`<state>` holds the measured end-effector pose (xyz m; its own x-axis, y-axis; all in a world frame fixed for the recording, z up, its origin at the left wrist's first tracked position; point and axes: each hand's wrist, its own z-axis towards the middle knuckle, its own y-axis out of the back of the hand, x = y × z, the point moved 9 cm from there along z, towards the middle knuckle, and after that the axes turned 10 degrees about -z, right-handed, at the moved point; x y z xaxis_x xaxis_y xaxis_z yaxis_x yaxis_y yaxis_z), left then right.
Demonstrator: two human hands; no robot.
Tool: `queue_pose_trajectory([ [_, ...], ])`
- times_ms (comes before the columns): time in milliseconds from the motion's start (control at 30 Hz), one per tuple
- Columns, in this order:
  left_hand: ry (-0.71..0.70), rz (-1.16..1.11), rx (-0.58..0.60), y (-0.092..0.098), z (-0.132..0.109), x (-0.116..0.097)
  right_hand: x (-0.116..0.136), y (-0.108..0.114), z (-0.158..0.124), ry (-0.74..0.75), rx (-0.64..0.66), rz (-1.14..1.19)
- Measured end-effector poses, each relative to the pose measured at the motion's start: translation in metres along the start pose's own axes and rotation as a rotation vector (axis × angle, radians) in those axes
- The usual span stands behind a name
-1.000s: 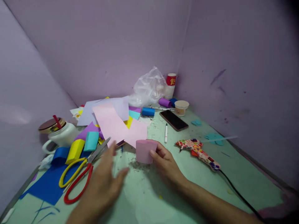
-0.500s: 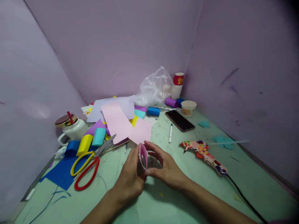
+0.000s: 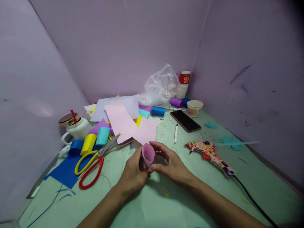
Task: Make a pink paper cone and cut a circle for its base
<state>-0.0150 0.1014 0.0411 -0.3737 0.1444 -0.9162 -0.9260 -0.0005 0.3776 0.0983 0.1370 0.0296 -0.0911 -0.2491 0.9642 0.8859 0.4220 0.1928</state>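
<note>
A small pink paper tube [image 3: 148,155] stands upright between my two hands over the table, its open top facing me. My left hand [image 3: 135,169] is closed on the tube's left side. On the other side, my right hand [image 3: 169,163] curves round it, thumb at the near edge and fingers behind. Just beyond lie pink paper sheets [image 3: 123,122]. Scissors [image 3: 101,156] with one yellow and one red handle rest left of my hands. A flower-patterned glue gun [image 3: 210,155] lies to the right, with a clear glue stick in its back.
Left are a white mug [image 3: 78,128] and yellow [image 3: 88,144], light blue [image 3: 103,136] and dark blue paper tubes [image 3: 76,147]. Behind stand a plastic bag [image 3: 160,85], paper cups [image 3: 184,84] and a small tub [image 3: 195,108]. A phone [image 3: 185,121] and a marker [image 3: 175,133] lie right of centre.
The pink tube has gone from a flattened, narrow opening to a rounder one between my hands. The whole view has shifted slightly; the things on the table lie as before.
</note>
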Motion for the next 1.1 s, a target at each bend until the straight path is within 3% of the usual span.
queue_pose_trajectory([
  [67, 0.007, 0.122, -0.149, 0.028, -0.002, -0.001, 0.001, 0.022, 0.002, 0.016, -0.119, -0.035],
  [133, 0.038, 0.193, -0.367, 0.067, -0.007, 0.002, 0.002, 0.045, 0.003, 0.002, -0.268, -0.137],
  [200, 0.076, 0.114, -0.532, 0.1, -0.012, 0.009, 0.004, 0.052, 0.005, -0.051, -0.327, -0.343],
  [267, 0.084, -0.032, -0.644, 0.122, -0.016, 0.015, 0.007, 0.037, 0.012, -0.101, -0.256, -0.603],
  [367, 0.058, -0.163, -0.721, 0.134, -0.02, 0.015, 0.014, -0.006, 0.029, -0.066, -0.109, -0.982],
  [433, 0.04, -0.158, -0.716, 0.131, -0.021, 0.012, 0.02, -0.026, 0.043, 0.005, -0.13, -1.161],
  [500, 0.04, -0.106, -0.692, 0.127, -0.022, 0.01, 0.021, -0.032, 0.055, 0.05, -0.175, -1.233],
  [633, 0.045, -0.02, -0.65, 0.12, -0.024, 0.009, 0.02, -0.015, 0.056, 0.115, -0.161, -1.268],
  [733, 0.0, -0.042, -0.636, 0.116, -0.026, 0.006, 0.032, 0.006, 0.021, 0.223, -0.181, -1.283],
  [833, -0.049, -0.06, -0.615, 0.11, -0.028, 0.002, 0.057, -0.002, -0.042, 0.565, -0.168, -1.208],
  [900, -0.053, -0.033, -0.568, 0.1, -0.028, 0.001, 0.055, -0.008, -0.074, 0.56, -0.065, -1.15],
  [1000, -0.025, 0.02, -0.397, 0.073, -0.023, 0.002, 0.045, -0.013, -0.101, 0.484, 0.119, -1.046],
  [1100, 0.048, -0.055, -0.203, 0.041, -0.018, 0.006, 0.048, 0.009, -0.105, 0.471, 0.042, -0.989],
])
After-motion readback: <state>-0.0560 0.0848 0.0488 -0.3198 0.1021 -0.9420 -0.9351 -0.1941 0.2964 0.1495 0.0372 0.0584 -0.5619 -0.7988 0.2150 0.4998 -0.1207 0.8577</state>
